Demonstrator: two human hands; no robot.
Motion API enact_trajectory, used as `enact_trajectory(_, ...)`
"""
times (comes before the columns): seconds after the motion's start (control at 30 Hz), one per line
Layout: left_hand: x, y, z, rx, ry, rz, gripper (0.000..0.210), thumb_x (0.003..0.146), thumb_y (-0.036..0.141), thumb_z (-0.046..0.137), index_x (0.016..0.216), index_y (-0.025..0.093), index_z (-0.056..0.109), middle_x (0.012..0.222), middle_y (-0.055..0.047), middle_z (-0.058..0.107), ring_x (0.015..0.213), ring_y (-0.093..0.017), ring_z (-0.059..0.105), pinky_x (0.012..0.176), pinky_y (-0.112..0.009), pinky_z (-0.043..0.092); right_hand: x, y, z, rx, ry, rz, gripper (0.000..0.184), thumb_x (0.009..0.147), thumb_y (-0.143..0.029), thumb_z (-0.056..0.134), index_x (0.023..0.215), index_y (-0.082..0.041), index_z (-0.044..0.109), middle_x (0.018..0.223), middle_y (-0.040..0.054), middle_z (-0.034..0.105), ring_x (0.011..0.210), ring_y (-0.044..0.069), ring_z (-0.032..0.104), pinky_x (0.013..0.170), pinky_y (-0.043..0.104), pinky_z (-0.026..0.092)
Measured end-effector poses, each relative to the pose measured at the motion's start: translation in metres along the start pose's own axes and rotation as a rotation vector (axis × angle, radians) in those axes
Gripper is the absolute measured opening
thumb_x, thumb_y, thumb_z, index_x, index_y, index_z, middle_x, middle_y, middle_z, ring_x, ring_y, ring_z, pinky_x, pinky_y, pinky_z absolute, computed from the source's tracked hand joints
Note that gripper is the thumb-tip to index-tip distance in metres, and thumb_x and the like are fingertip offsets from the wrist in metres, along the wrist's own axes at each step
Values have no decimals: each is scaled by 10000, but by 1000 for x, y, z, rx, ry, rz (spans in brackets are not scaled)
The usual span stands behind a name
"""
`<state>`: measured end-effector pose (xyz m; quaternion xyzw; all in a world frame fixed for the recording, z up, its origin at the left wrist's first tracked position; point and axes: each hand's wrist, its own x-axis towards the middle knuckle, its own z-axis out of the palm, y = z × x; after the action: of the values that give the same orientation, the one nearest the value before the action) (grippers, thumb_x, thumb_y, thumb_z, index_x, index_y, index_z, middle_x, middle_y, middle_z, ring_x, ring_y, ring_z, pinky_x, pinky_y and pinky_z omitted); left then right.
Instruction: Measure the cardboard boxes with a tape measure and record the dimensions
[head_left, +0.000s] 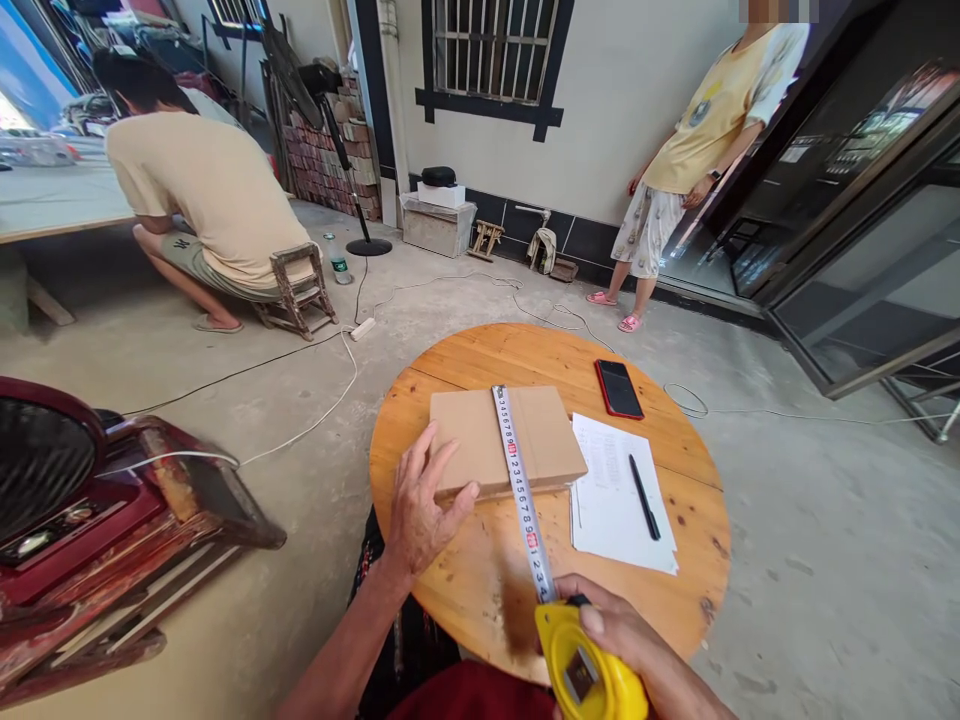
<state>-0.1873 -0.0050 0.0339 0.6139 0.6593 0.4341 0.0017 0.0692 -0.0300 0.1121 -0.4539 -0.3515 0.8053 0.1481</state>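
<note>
A brown cardboard box [472, 430] lies flat on a round wooden table [465, 590]. My left hand [424, 500] rests on the box's left front corner, fingers spread over its top and the thumb at its front edge. In my right hand [619, 625] is a yellow tape measure [592, 670], held near the table's front edge. Its pulled-out blade [523, 500] runs across the top of the box, with the metal end at the far edge. Part of my right hand is hidden behind the tape measure's case.
Right of the box lie paper sheets [611, 480] with a black pen [645, 497] on them, and a phone [619, 388] behind. One person [202, 190] sits on a small stool at left; another [697, 130] stands by the doorway. Cables [330, 420] cross the floor near a red fan [52, 490].
</note>
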Motion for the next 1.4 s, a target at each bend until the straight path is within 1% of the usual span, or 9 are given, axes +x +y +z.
enact_trajectory(0.23, 0, 3, -1, -15, -2, -9, 451, 879, 378, 587, 1299, 222, 539, 1507, -118, 390, 1345, -307, 425, 1103, -488, 370, -2, -2, 2, 37, -60, 11, 570, 722, -635, 685, 1081, -209, 564, 745, 17, 612, 616, 214, 684, 536, 283, 526)
enact_trajectory(0.47, 0, 3, -1, -11, 8, -10, 451, 865, 349, 597, 1292, 216, 545, 1501, -124, 398, 1336, -311, 433, 1096, -488, 377, -3, -1, 2, 31, -30, 18, 587, 707, -640, 693, 1088, -210, 573, 749, 18, 615, 619, 207, 683, 528, 274, 528)
enact_trajectory(0.63, 0, 1, 0, 1, 10, 3, 451, 862, 354, 597, 1288, 214, 550, 1490, -125, 413, 1318, -308, 453, 1087, -482, 386, -1, 1, 3, 27, -37, -3, 575, 705, -634, 696, 1073, -204, 591, 748, 14, 616, 615, 203, 686, 549, 280, 541)
enact_trajectory(0.8, 11, -6, -3, 9, -7, 4, 443, 865, 371, 597, 1274, 205, 567, 1490, -131, 416, 1317, -313, 464, 1088, -494, 386, -1, 2, 2, 39, -7, 3, 617, 679, -636, 719, 1108, -217, 577, 781, 19, 639, 612, 211, 692, 557, 292, 542)
enact_trajectory(0.93, 22, -11, -4, 13, -10, -28, 420, 878, 353, 593, 1269, 199, 577, 1490, -136, 423, 1337, -312, 449, 1089, -500, 388, -2, 2, 0, 34, -16, -20, 623, 698, -630, 709, 1140, -211, 575, 812, 26, 641, 623, 212, 689, 586, 305, 534)
enact_trajectory(1.07, 25, -13, -2, 32, 25, -40, 389, 893, 345, 590, 1252, 198, 592, 1464, -141, 453, 1337, -306, 448, 1092, -493, 384, -4, 5, -4, 35, 9, -53, 691, 700, -615, 721, 1232, -208, 550, 917, 48, 643, 677, 214, 675, 669, 349, 536)
enact_trajectory(1.17, 22, -10, -3, 19, 85, -37, 368, 903, 327, 576, 1240, 181, 599, 1424, -151, 491, 1314, -298, 467, 1079, -483, 398, -5, 9, -11, -33, 58, -51, 750, 687, -648, 709, 1276, -210, 557, 965, 72, 657, 764, 234, 667, 755, 377, 529)
enact_trajectory(1.3, 22, 4, -19, -43, 219, -63, 317, 921, 308, 545, 1207, 192, 615, 1336, -124, 568, 1264, -269, 509, 1074, -459, 403, -3, 13, -22, -175, 49, -48, 811, 636, -704, 704, 1280, -224, 593, 957, 76, 671, 815, 261, 651, 796, 385, 519)
enact_trajectory(1.4, 27, 15, -36, -164, 245, -136, 290, 923, 315, 538, 1174, 205, 633, 1273, -92, 612, 1187, -236, 564, 1041, -414, 437, -2, 11, -27, -274, -43, -61, 824, 591, -723, 711, 1252, -239, 628, 919, 65, 672, 816, 274, 639, 771, 377, 523)
